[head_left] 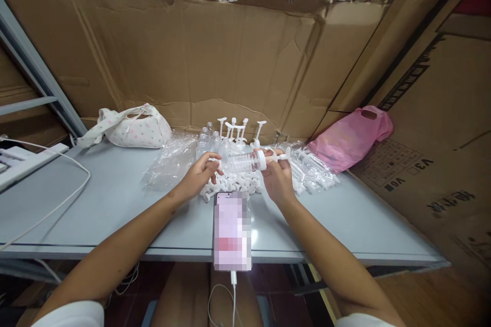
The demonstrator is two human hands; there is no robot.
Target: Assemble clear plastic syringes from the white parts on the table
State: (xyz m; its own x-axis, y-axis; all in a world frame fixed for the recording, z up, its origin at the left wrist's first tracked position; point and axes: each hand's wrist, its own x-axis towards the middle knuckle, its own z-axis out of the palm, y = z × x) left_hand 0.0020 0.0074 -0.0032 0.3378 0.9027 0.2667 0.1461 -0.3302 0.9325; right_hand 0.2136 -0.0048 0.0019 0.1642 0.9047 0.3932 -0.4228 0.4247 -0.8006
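A: Where are the person's hands?

B: Both are over the middle of the grey table (95, 199); the left hand (199, 176) has its fingers closed round the base end of a clear plastic bottle (245, 162), which lies on its side in the air just above the table; the right hand (276, 179) is closed at the other end, on the white pump cap (264, 158), whose nozzle sticks out to the right.

A: What lies under them?

B: A heap of small white parts (233, 183), touching the far end of a phone (232, 230); the phone lies flat with its near end overhanging the table's front edge, a cable hanging from it.

A: And farther back?

B: A cluster of upright bottles with pumps (230, 135) stands just behind the held bottle; crumpled clear plastic bags (171, 161) spread to the left of it, and more packed parts (312, 168) to the right; a pink bag (351, 135) rests against the cardboard wall (230, 56), and a white fabric pouch (134, 127) sits at the back left.

A: How much open room is there?

B: The left stretch of the table is bare but for a white cable (57, 204) looping across it; the front right, near the edge, is bare too; cardboard closes the back and the right side.
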